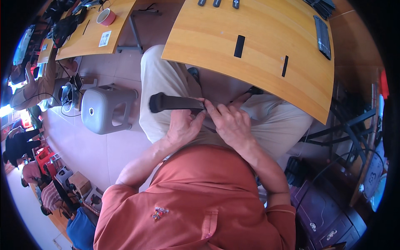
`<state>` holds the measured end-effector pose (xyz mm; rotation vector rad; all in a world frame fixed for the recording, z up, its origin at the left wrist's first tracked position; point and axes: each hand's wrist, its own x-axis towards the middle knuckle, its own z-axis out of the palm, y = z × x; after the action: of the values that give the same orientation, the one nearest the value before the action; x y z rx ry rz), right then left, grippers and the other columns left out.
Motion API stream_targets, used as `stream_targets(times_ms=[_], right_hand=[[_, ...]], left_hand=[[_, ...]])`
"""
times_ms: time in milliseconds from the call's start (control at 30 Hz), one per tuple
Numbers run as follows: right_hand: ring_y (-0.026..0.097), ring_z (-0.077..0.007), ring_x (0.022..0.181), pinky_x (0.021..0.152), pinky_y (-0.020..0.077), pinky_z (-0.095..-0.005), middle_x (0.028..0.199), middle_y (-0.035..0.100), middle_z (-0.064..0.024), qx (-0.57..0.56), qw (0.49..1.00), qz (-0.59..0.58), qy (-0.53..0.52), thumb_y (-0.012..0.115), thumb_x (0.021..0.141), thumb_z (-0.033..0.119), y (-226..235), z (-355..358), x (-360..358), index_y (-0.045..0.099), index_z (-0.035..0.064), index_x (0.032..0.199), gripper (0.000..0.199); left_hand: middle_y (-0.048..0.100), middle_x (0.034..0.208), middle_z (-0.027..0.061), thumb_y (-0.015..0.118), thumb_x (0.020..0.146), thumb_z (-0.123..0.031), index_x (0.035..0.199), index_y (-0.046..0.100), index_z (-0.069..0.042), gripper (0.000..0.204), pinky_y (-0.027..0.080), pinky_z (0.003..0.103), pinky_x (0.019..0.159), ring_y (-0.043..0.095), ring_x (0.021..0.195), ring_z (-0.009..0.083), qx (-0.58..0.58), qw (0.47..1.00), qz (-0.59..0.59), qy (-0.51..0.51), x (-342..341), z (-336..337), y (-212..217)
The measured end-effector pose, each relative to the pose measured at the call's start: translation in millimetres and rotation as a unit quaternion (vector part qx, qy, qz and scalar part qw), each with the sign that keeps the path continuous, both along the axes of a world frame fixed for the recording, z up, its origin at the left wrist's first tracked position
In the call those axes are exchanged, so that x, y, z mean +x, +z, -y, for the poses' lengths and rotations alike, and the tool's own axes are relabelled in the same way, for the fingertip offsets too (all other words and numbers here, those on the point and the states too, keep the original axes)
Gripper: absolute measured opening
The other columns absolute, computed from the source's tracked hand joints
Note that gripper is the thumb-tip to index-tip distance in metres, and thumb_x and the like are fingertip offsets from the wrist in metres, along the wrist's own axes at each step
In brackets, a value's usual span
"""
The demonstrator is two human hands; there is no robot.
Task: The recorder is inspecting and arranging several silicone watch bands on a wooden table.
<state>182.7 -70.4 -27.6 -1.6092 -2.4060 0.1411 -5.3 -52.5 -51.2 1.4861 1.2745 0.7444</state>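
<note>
Pinching right end of dark knob-ended piece [177, 103] between fingertips of left hand [183, 128] and right hand [230, 125], above beige trousers [156, 75]. Best to hold left grip steady, right fingertips light, free end unstrained.

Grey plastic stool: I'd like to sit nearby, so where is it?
In the head view, the grey plastic stool stands on the tiled floor left of centre, just left of the person's left leg in beige trousers.
</note>
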Motion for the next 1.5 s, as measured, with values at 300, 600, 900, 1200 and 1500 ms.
stream_targets(times_ms=[300,600,900,1200,1500], right_hand=[[0.063,-0.0221,0.075,0.066,0.0501,-0.0373,0.084,0.062,-0.0019,-0.041,0.984,0.049,0.165,0.059,0.085,0.016,40.2,-30.0,29.1,0.072,0.015,0.113,0.032],[0.067,-0.0274,0.08,0.07,0.0537,-0.042,0.084,0.065,-0.0061,-0.107,0.983,0.023,0.145,0.06,0.084,0.011,50.7,-32.3,33.1,0.072,0.0124,0.114,0.033],[0.071,-0.0321,0.076,0.061,0.0539,-0.0466,0.082,0.068,-0.0082,-0.175,0.978,-0.043,0.109,0.06,0.084,0.008,55.3,-29.9,33.7,0.072,0.0124,0.114,0.032],[0.07,-0.0301,0.078,0.062,0.0553,-0.0459,0.081,0.066,-0.0083,-0.163,0.973,-0.033,0.161,0.063,0.08,0.007,49.0,-21.7,40.3,0.072,0.0116,0.105,0.027],[0.065,-0.0235,0.073,0.061,0.0512,-0.037,0.082,0.064,-0.0087,-0.231,0.937,-0.243,0.096,0.073,0.085,0.01,41.5,-16.2,44.2,0.072,0.0087,0.117,0.032]], left_hand=[[0.066,0.093,0.0242,0.062,0.087,-0.007,0.105,0.061,0.002,0.02,0.051,0.049,0.075,0.064,0.091,0.045,0.025,0.967,-0.111,-0.228,-10.3,-37.8,51.3],[0.064,0.094,0.0092,0.059,0.094,-0.005,0.124,0.053,0.002,0.031,0.052,0.034,0.079,0.063,0.085,0.0176,-0.095,0.985,-0.031,-0.144,8.7,-23.2,53.8],[0.063,0.094,0.0031,0.064,0.094,-0.001,0.121,0.056,0.002,0.029,0.052,0.027,0.076,0.061,0.087,0.0088,-0.198,0.969,0.114,-0.096,6.4,-21.3,45.2],[0.065,0.092,0.0034,0.064,0.093,0.002,0.124,0.057,0.004,0.032,0.053,0.026,0.075,0.062,0.084,0.0088,-0.267,0.935,0.139,-0.185,-0.6,-28.2,39.4],[0.066,0.104,0.0073,0.059,0.095,0.004,0.124,0.057,0.004,0.029,0.057,0.026,0.081,0.066,0.089,0.0104,-0.329,0.914,0.208,-0.114,-0.7,-25.5,46.1]])
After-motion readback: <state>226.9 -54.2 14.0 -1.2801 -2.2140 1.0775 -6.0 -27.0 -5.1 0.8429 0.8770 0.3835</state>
